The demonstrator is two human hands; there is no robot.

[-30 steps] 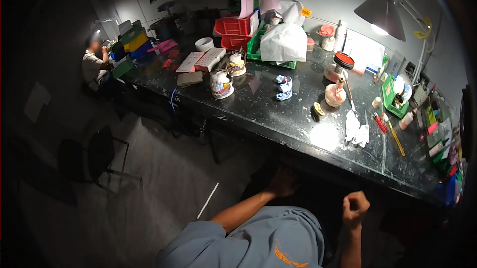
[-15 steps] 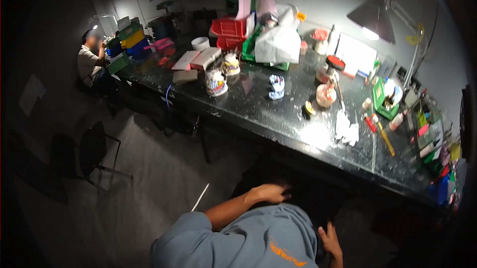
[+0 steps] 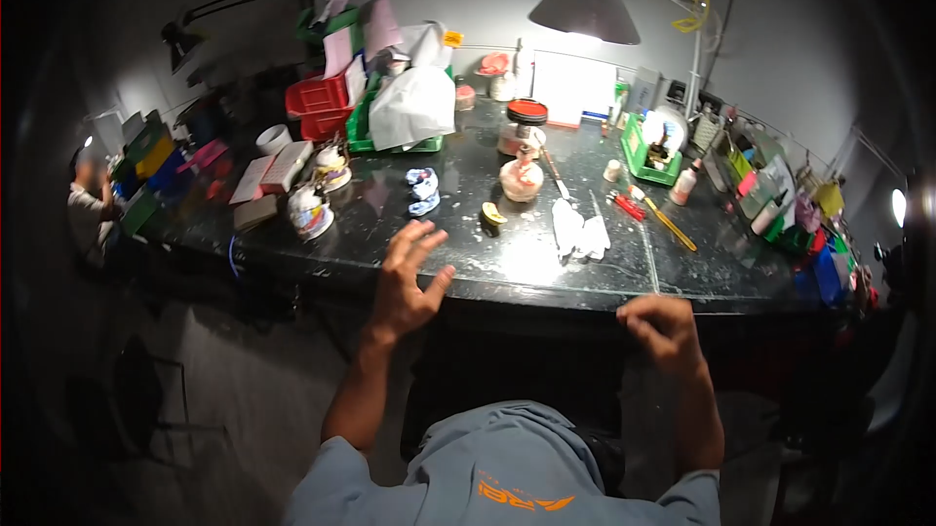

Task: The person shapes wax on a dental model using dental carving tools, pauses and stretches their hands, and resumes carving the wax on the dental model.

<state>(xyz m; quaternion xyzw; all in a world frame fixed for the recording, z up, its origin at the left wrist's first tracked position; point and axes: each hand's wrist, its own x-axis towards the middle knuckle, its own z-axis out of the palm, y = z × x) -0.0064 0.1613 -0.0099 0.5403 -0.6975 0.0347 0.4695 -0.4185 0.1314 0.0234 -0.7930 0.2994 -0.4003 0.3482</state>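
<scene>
My left hand (image 3: 409,277) is raised at the bench's front edge with its fingers apart, holding nothing, just below a blue and white moulded piece (image 3: 422,192). My right hand (image 3: 663,329) is at the front edge further right, its fingers curled and nothing visible in them. Beyond the hands, a small yellow piece (image 3: 493,214) lies near a pinkish round-bodied vessel (image 3: 522,180). Crumpled white tissue (image 3: 579,232) rests on the black bench (image 3: 468,258). A red tool (image 3: 629,206) and a yellow-handled brush (image 3: 671,224) lie to its right.
Two plaster models (image 3: 311,212) stand left, near a white box (image 3: 287,166). Red bins (image 3: 318,97) and a green tray (image 3: 395,145) are behind. A lamp (image 3: 585,9) hangs above. Another person (image 3: 90,209) sits far left.
The view has turned right. Both my hands have risen from near my lap to the bench's front edge, the left one spreading its fingers.
</scene>
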